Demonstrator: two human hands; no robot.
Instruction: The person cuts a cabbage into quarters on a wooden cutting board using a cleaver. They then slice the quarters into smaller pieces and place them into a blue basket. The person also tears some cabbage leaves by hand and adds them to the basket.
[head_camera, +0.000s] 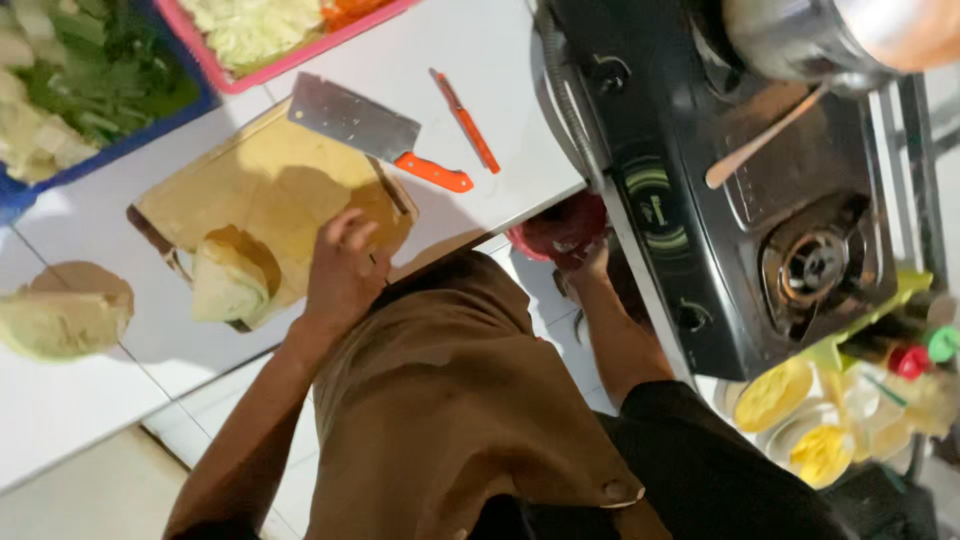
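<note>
From the head camera, the left hand (343, 268) is resting on the wooden cutting board (262, 190), fingers loosely spread and pinching nothing, seemingly steadying the board beside the cabbage wedge (228, 285) lying pale and cut-face up at its near left edge. The right hand (585, 262) is reaching under the counter edge, closing around a red bowl (560, 225). The cleaver (375, 133) is lying idle on the board's far side.

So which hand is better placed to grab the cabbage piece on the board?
Left: the left hand rests on the board beside the cabbage piece; the right hand is off the counter at a red bowl.
</note>
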